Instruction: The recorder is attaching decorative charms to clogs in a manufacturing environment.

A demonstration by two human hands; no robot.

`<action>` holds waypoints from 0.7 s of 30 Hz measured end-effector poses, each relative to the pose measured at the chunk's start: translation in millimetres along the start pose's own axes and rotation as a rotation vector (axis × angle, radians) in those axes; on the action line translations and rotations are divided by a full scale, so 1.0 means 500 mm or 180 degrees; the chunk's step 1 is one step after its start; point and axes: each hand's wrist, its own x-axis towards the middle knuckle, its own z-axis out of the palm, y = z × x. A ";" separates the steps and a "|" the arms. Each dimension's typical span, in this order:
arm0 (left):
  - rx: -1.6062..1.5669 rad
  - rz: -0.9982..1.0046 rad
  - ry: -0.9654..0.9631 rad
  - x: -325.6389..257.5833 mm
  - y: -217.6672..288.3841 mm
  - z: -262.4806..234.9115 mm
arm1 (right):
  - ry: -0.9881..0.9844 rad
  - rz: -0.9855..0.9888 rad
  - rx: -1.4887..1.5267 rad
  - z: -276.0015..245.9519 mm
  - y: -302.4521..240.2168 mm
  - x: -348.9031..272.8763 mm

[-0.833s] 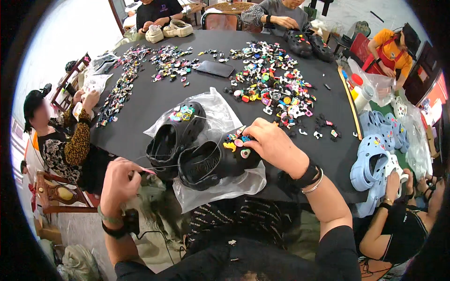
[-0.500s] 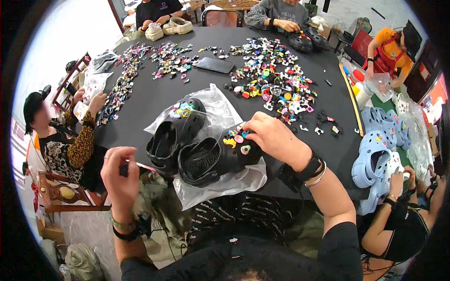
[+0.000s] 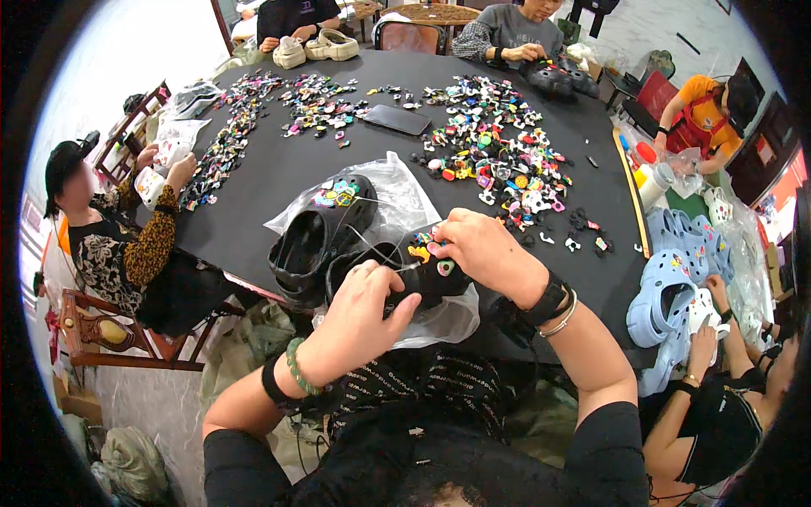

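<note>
A pair of black clogs lies on clear plastic bags in front of me. Colourful shoe charms [image 3: 338,193] are set in the toe of the left clog [image 3: 308,245]; more charms [image 3: 420,252], yellow, pink and green, sit on the toe of the right clog [image 3: 422,287]. My right hand [image 3: 490,253] is bent over that toe, its fingertips closed on a small charm they partly cover. Above the right clog's heel hovers my left hand [image 3: 363,308], thumb apart from its curled fingers, nothing visible in it. It hides much of that clog's opening.
Loose charms [image 3: 498,160] lie heaped on the black table, with a dark phone [image 3: 397,119] beyond the bags [image 3: 397,198]. Light blue clogs [image 3: 663,296] stand at the right edge. Several people work around the table; beige clogs [image 3: 331,45] rest at the far side.
My left hand has swung in from the left, over the right clog. My right hand remains at its toe. The view has shifted slightly.
</note>
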 end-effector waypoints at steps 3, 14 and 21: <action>-0.0329 -0.0553 -0.0144 0.018 -0.013 -0.001 | -0.0020 0.0104 -0.0054 0.003 0.000 0.005; -0.4003 -0.2496 -0.0758 0.100 -0.031 0.015 | -0.0223 0.0224 0.0113 0.004 0.003 0.022; -0.4594 -0.3024 -0.0656 0.128 -0.056 0.067 | -0.0501 0.0333 0.0232 -0.007 0.027 0.031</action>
